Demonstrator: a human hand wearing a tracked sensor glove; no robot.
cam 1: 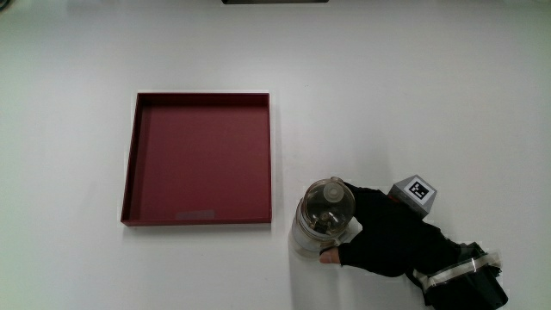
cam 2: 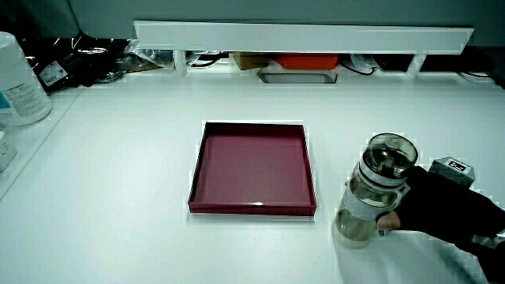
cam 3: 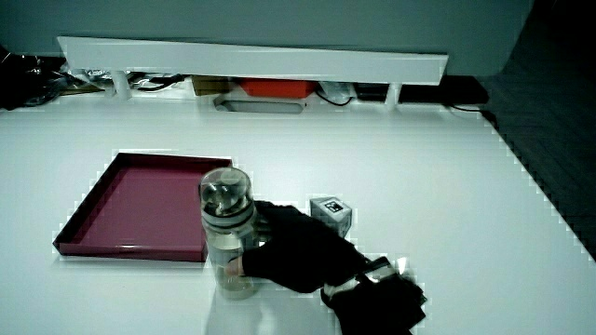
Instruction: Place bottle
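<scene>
A clear bottle with a transparent domed lid stands upright on the white table beside the red tray's corner nearest the person. The gloved hand is wrapped around its side, thumb on the lower body, fingers curled about it. In both side views the bottle is upright in the hand, its base at or just above the table. The shallow dark red square tray lies flat with nothing in it, also visible in both side views.
A low white partition runs along the table's edge farthest from the person, with cables and an orange item under it. A large white container stands at the table's edge in a side view.
</scene>
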